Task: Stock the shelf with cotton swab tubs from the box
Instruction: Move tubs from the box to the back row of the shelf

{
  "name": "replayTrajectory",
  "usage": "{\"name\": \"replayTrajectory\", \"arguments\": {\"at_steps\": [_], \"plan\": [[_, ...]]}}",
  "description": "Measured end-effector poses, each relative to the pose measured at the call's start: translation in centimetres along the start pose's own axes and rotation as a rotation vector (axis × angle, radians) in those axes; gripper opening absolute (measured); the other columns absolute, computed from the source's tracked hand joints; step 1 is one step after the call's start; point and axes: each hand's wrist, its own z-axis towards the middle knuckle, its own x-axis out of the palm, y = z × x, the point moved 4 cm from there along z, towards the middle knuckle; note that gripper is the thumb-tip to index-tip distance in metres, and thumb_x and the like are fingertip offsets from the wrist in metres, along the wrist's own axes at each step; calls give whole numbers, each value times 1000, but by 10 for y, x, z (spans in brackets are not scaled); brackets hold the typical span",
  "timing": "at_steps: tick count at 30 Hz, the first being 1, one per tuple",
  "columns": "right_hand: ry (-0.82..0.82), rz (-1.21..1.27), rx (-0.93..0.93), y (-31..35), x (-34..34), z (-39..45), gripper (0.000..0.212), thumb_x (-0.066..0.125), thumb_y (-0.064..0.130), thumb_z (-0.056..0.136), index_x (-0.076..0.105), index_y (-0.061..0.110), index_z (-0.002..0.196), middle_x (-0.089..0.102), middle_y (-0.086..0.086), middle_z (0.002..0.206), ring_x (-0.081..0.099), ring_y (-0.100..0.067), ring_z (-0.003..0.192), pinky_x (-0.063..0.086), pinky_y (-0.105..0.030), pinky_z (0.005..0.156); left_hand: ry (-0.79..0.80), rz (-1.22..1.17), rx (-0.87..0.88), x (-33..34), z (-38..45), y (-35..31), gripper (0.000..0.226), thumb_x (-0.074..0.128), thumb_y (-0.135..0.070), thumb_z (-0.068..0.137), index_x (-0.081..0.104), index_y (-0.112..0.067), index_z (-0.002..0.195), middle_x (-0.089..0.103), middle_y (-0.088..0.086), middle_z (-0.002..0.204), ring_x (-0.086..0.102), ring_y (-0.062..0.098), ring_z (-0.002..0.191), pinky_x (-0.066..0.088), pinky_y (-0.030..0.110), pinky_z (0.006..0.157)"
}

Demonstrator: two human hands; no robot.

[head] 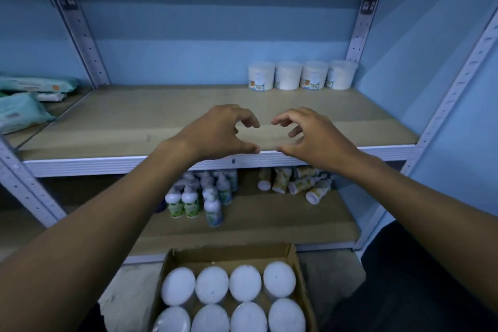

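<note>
Several cotton swab tubs [301,75] stand in a row at the back right of the wooden shelf [134,121]. At the bottom of the view, an open cardboard box [231,250] holds several more tubs [245,283], seen from above as white round lids. My left hand [221,129] and my right hand [304,133] hover side by side over the shelf's front edge. The fingers of both are loosely curled. Neither holds anything.
Teal wipe packs [21,110] lie on the neighbouring shelf to the left. The lower shelf carries upright bottles [199,197] and toppled bottles [296,183]. Perforated metal uprights [358,29] frame the bay, and a blue wall stands behind and to the right.
</note>
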Motion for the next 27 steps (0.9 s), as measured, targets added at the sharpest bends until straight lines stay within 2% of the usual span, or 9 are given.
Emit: {"name": "replayTrajectory", "arguments": {"at_steps": [4, 7, 10, 12, 17, 19, 21, 23, 27], "plan": [[76, -6, 10, -5, 17, -29, 48, 82, 31, 77, 63, 30, 120, 58, 9, 110, 59, -4, 91, 48, -15, 78, 26, -99, 13, 19, -25, -2, 49, 83, -40, 74, 67, -26, 117, 62, -8, 111, 60, 1, 88, 48, 9, 79], [144, -16, 22, -10, 35, -49, 49, 82, 33, 78, 61, 29, 122, 56, 8, 113, 55, -3, 94, 47, -16, 79, 62, -134, -5, 39, -38, 1, 51, 83, -42, 72, 68, -26, 117, 64, -7, 113, 62, 4, 89, 51, 17, 80], [179, -27, 37, -17, 53, -63, 50, 81, 32, 79, 62, 26, 124, 57, 5, 115, 52, -5, 98, 48, -25, 84, 119, -132, -17, 64, -47, 6, 54, 83, -42, 73, 66, -25, 121, 64, -6, 116, 60, 6, 95, 43, 6, 73], [219, -37, 50, -23, 67, -72, 51, 81, 32, 79, 61, 26, 126, 57, 5, 118, 53, -7, 103, 48, -26, 86, 166, -124, -19, 81, -54, 6, 54, 81, -41, 76, 65, -23, 124, 64, -7, 118, 58, 5, 98, 40, 2, 70], [322, -21, 154, -44, 102, -95, 55, 81, 38, 80, 58, 26, 130, 52, 8, 122, 48, -4, 106, 38, -21, 84, 275, -210, -95, 133, -68, 22, 59, 80, -41, 78, 60, -23, 130, 60, -10, 122, 58, 7, 106, 42, 9, 78], [362, -19, 208, -58, 121, -104, 57, 81, 39, 79, 57, 28, 129, 53, 7, 124, 48, -7, 111, 41, -25, 86, 328, -238, -146, 154, -72, 31, 65, 79, -45, 77, 55, -26, 135, 57, -10, 127, 59, 10, 105, 49, 19, 82], [434, 13, 274, -73, 144, -115, 59, 81, 41, 77, 55, 31, 129, 52, 5, 132, 48, -12, 121, 46, -33, 94, 374, -235, -189, 174, -74, 38, 71, 78, -48, 77, 50, -27, 139, 55, -7, 133, 61, 14, 103, 52, 32, 87], [503, 35, 334, -86, 166, -126, 64, 82, 45, 74, 53, 34, 130, 48, 3, 138, 45, -16, 126, 47, -39, 100, 412, -226, -222, 192, -75, 44, 74, 78, -45, 78, 47, -23, 142, 53, -4, 137, 61, 16, 104, 50, 32, 89], [591, 18, 423, -100, 198, -145, 73, 83, 45, 73, 48, 32, 136, 42, -2, 142, 42, -23, 131, 46, -43, 100, 503, -222, -298, 227, -84, 58, 76, 81, -38, 78, 47, -16, 142, 54, 0, 136, 56, 19, 118, 44, 25, 88]]}}
